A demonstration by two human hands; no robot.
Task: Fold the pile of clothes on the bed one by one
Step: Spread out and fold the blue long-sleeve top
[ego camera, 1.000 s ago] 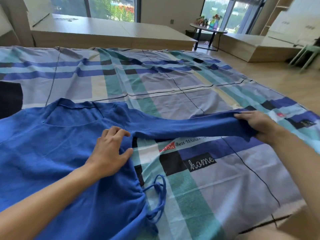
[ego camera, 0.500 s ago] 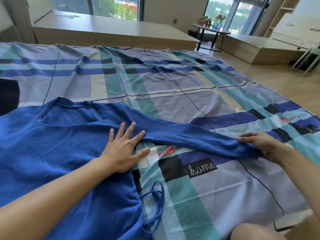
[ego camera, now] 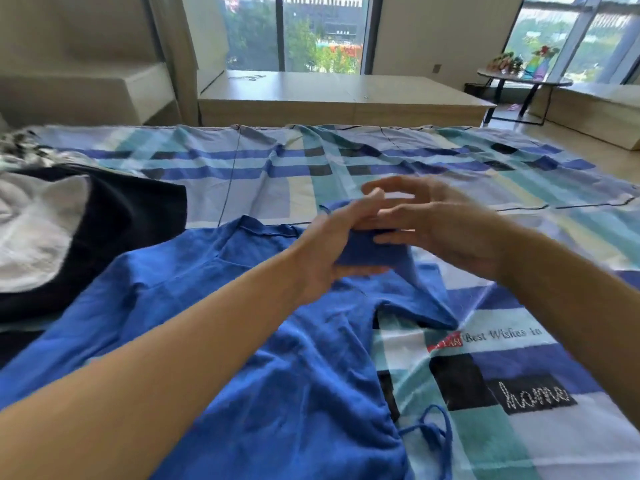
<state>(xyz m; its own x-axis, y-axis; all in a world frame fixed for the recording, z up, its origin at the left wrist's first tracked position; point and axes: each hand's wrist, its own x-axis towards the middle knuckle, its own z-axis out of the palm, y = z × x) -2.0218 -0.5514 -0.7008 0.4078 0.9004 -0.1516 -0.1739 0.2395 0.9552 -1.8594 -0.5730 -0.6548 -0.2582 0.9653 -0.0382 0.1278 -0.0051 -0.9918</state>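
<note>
You've pulled the blue sleeve (ego camera: 370, 252) in beside the collar (ego camera: 263, 231); left hand (ego camera: 329, 247) grips it, right hand (ego camera: 446, 230) spread empty: sleeve fold underway

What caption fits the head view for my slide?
Left hand grips the blue garment's sleeve beside the right hand, over the plaid bedsheet.
</note>
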